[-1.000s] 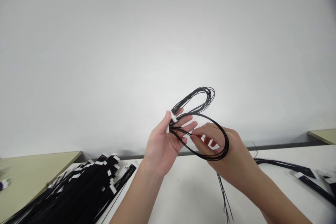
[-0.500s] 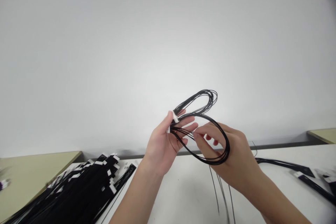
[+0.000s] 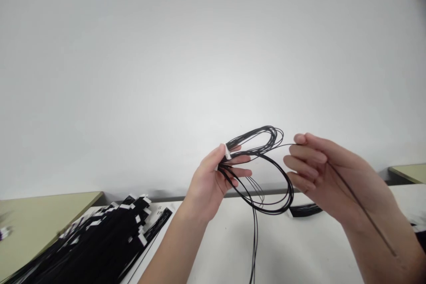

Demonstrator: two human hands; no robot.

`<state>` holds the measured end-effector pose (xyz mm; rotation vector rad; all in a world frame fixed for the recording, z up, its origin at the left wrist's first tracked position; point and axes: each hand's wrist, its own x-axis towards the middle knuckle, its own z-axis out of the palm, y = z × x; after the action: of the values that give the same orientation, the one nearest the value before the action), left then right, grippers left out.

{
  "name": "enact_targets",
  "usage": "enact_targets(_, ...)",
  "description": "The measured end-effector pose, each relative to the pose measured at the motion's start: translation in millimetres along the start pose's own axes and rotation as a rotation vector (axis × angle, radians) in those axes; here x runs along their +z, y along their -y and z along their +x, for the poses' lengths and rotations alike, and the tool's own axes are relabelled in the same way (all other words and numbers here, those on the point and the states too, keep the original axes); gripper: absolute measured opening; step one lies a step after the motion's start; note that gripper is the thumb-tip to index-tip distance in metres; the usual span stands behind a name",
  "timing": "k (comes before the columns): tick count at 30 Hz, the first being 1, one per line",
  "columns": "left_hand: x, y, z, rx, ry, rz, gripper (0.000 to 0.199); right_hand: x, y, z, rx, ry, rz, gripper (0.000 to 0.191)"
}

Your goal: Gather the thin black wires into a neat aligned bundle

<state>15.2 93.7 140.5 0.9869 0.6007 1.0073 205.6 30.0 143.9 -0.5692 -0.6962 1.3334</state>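
Observation:
A looped bundle of thin black wires (image 3: 289,193) with a white connector (image 3: 227,151) is gripped by my left hand (image 3: 208,182), its thumb pressing near the connector and its other fingers behind the wires. One loop points up and right, a wider one hangs to the right, and some wires dangle below. Right of the bundle, my right hand (image 3: 319,166) has its thumb and fingers closed on a single black wire (image 3: 359,204). This wire runs from the bundle to the fingertips, and its loose end slants down across the wrist.
A large pile of black wires with white connectors (image 3: 100,239) lies at the lower left, on a white table (image 3: 219,248). More black wires (image 3: 304,210) lie behind my right hand. Yellowish surfaces flank both sides, and a pale wall (image 3: 199,53) rises behind.
My right hand has moved right, away from the bundle, drawing a single wire out with it. My left hand has shifted slightly right and down with the bundle.

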Motion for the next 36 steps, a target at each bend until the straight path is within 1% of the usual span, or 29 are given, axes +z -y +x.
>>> enact_targets(2, -1.0, 1, 1, 0.024, 0.003, 0.037, 0.028, 0, 2, 0, -0.112, -0.013, 0.094, 0.007)
enact_targets(4, -2.3, 2, 2, 0.038, 0.009, 0.072, 0.029, 0, 1, 0, -0.225, -0.038, 0.122, 0.008)
enact_targets(8, -4.2, 2, 4, -0.011, 0.036, 0.086, 0.032, 1, -5, 1, -0.414, -0.051, 0.068, 0.023)
enact_targets(10, -4.1, 1, 3, -0.038, 0.047, 0.067, 0.032, 1, -7, 3, -0.479, -0.072, 0.0, 0.022)
enact_targets(11, -3.9, 0, 3, -0.044, 0.055, 0.056, 0.032, 1, -8, 4, -0.511, -0.107, -0.037, 0.019)
enact_targets(14, -3.5, -1, 2, -0.054, 0.087, 0.022, 0.031, 1, -10, 9, -0.613, -0.277, -0.095, 0.015)
enact_targets(15, -3.7, -1, 2, -0.056, 0.095, 0.015, 0.031, 1, -9, 10, -0.646, -0.32, -0.1, 0.016)
enact_targets(16, -4.0, -2, 1, -0.057, 0.1, 0.011, 0.031, 1, -9, 10, -0.672, -0.336, -0.106, 0.017)
enact_targets(17, -4.4, -2, 1, -0.055, 0.103, 0.011, 0.031, 0, -8, 11, -0.688, -0.325, -0.116, 0.019)
enact_targets(19, -5.3, -2, 1, -0.049, 0.11, 0.018, 0.031, -1, -6, 10, -0.698, -0.26, -0.125, 0.02)
enact_targets(22, -6.0, -3, 1, -0.057, 0.118, 0.027, 0.03, -5, -5, 6, -0.669, -0.152, -0.143, 0.019)
enact_targets(24, -5.8, -3, 1, -0.07, 0.124, 0.033, 0.028, -6, -7, 3, -0.688, -0.111, -0.237, 0.017)
enact_targets(26, -5.5, -4, 0, -0.073, 0.132, 0.044, 0.026, -5, -11, 0, -0.798, -0.106, -0.418, 0.011)
enact_targets(28, -5.3, -4, 0, -0.062, 0.141, 0.058, 0.025, -2, -15, -3, -0.915, -0.093, -0.695, 0.01)
enact_targets(29, -5.3, -5, 0, -0.057, 0.149, 0.068, 0.025, 1, -16, -4, -0.944, -0.063, -0.855, 0.011)
enact_targets(31, -5.5, -5, 0, -0.051, 0.17, 0.091, 0.026, 6, -18, -4, -0.908, 0.023, -1.131, 0.012)
enact_targets(32, -5.7, -5, 0, -0.051, 0.179, 0.103, 0.026, 8, -18, -4, -0.881, 0.047, -1.213, 0.013)
enact_targets(34, -5.9, -6, 0, -0.05, 0.193, 0.122, 0.027, 11, -19, -3, -0.853, 0.065, -1.272, 0.015)
enact_targets(36, -6.1, -6, 0, -0.042, 0.204, 0.142, 0.027, 12, -19, -3, -0.83, 0.062, -1.273, 0.016)
